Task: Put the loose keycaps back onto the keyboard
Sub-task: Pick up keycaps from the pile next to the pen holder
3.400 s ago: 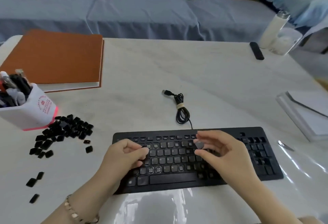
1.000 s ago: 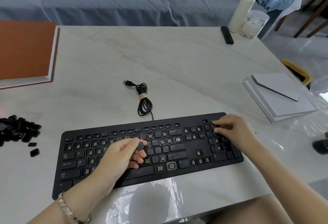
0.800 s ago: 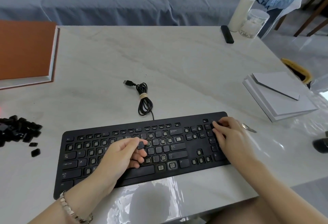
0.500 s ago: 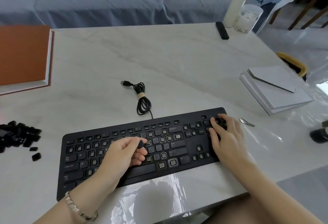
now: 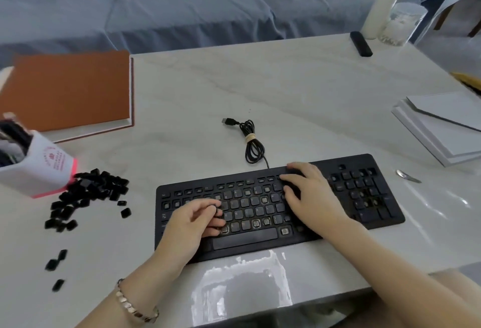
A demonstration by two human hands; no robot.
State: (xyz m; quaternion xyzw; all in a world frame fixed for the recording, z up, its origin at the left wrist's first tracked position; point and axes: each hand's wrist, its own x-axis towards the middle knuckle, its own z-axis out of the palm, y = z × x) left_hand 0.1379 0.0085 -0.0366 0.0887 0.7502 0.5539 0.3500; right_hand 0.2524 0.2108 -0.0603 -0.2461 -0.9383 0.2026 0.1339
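- left hand (image 5: 195, 221) pinches one keycap (image 5: 214, 208) between thumb and fingertips, over the left letter rows of the keyboard (image 5: 244, 239)
- right hand (image 5: 309, 192) lies flat, fingers straight, pressing keys near the top row
- loose keycaps (image 5: 91, 192) piled on the tabletop (image 5: 286, 98), left of the keyboard
- risk: cap seated tilted or on the wrong switch; a loose pinch could drop it
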